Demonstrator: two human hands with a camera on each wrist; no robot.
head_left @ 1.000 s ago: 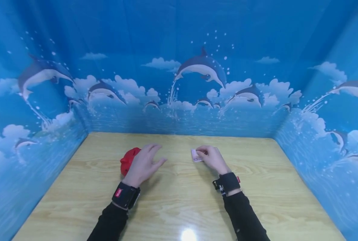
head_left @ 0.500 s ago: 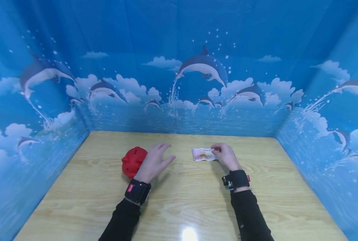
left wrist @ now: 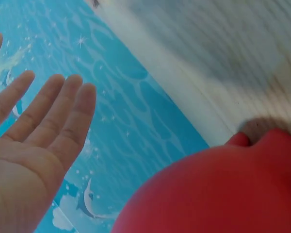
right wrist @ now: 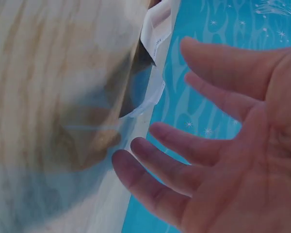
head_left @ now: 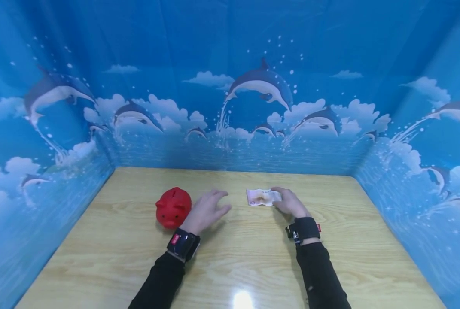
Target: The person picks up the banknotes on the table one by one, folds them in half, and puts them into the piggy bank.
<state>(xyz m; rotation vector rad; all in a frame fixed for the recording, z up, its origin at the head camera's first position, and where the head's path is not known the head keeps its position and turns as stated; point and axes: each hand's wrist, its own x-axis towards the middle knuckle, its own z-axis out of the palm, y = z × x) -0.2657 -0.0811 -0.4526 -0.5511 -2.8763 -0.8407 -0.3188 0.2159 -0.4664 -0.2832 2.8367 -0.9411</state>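
A red piggy bank [head_left: 173, 207] with a slot on top stands at the left of the table. Just right of it my left hand [head_left: 205, 211] hovers with fingers spread, holding nothing. In the left wrist view the palm [left wrist: 19, 170] shows bare beside the bank's rounded red side [left wrist: 208, 194]. A wavy pinkish banknote [head_left: 261, 197] lies on the table right of centre. At its right end is my right hand [head_left: 291, 203]. The right wrist view shows that hand [right wrist: 233, 145] with its fingers apart, and the note's raised, curled edge [right wrist: 157, 34] beyond the fingertips.
The light wood-grain table [head_left: 230, 253] is walled in at the back and sides by a blue curtain [head_left: 168, 146] printed with dolphins. A bright light reflection shows near the table's front.
My left hand has moved right, away from the piggy bank, uncovering it. My right hand slid right along the banknote, exposing more of it, then loosened its pinch and let go.
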